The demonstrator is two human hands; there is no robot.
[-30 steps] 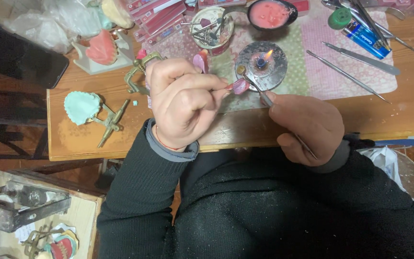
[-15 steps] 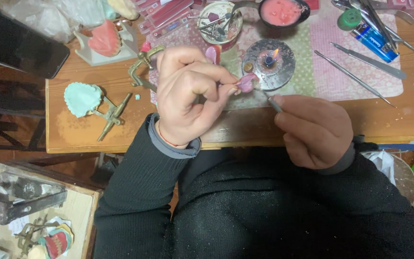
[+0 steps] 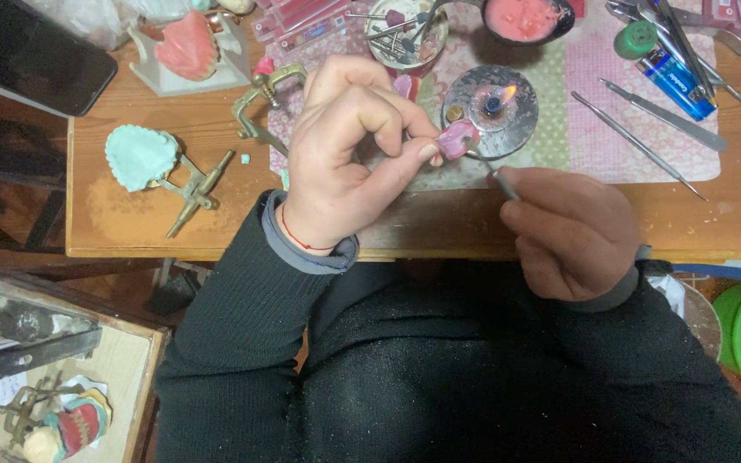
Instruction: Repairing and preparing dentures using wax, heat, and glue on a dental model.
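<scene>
The wooden workbench [image 3: 173, 225] spans the view, with a patterned cloth mat [image 3: 611, 129] across its far right part. On the mat stands a small round metal spirit burner [image 3: 489, 110] with a lit flame, and to its right lie long steel hand instruments [image 3: 641, 141] and a blue lighter [image 3: 677, 81]. At the far left sit a mint-green dental cast on a brass articulator [image 3: 152, 163] and a pink denture model [image 3: 183, 45].

The person's left hand [image 3: 345, 163] is curled, thumb and forefinger pinching a small pink wax piece [image 3: 456, 137] held in the air just in front of the burner. The right hand [image 3: 569, 231] is closed around a thin metal wax tool [image 3: 492, 165], its tip touching the underside of the piece.

The wax piece is probably very light and brittle when cool, soft where warmed (so a hard squeeze could dent it). It seems best gripped gently by its edges, away from the spot being worked. The tool is stiff and slim, best held pen-like near the handle.
</scene>
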